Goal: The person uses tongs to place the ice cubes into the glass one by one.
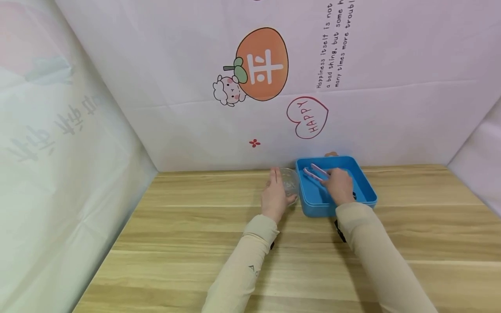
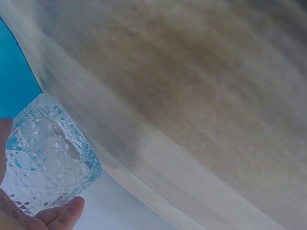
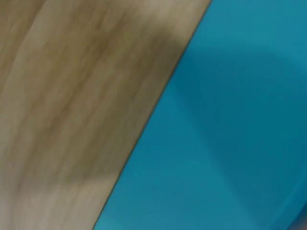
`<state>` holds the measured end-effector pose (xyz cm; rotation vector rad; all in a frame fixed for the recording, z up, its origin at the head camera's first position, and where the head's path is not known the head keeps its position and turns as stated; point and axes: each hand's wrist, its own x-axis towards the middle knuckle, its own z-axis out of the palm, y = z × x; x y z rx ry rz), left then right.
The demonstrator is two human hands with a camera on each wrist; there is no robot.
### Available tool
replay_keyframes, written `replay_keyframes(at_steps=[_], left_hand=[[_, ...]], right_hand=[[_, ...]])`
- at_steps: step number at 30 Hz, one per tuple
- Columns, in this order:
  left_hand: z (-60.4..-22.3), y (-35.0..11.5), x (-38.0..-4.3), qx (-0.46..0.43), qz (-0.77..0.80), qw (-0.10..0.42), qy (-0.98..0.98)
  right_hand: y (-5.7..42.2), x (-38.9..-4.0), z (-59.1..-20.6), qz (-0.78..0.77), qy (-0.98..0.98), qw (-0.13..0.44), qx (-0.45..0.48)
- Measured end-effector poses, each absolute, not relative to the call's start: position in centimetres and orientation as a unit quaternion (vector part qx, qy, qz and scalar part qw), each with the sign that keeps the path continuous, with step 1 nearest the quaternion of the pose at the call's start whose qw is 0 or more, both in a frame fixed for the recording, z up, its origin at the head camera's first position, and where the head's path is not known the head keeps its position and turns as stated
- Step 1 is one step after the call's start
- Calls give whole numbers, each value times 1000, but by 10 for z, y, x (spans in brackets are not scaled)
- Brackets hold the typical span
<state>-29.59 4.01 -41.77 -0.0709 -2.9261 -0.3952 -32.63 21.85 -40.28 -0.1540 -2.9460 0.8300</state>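
Observation:
A clear glass bowl with a cut diamond pattern stands on the table, against the left side of a blue plastic box. My left hand holds the bowl, fingers around its far left side and thumb at its near side. In the left wrist view, fingertips and thumb flank the patterned glass bowl. Over the box, my right hand grips pale pink tongs. Their two arms are spread and point to the box's far left corner. The right wrist view shows mainly the blue box wall.
Behind the box and bowl rises a printed white cloth, which meets the back of the wooden table. Another white cloth hangs on the left. Inside the box, a small black thing shows beside the right wrist.

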Motion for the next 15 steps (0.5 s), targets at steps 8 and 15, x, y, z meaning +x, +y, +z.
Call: replay_keyframes(at_steps=[8, 15], left_hand=[[-417, 41, -295, -23, -133, 94, -986], [-418, 40, -296, -22, -133, 96, -986]], right_hand=[[213, -332, -412, 264, -963, 31, -46], [205, -335, -416, 260, -964, 39, -46]])
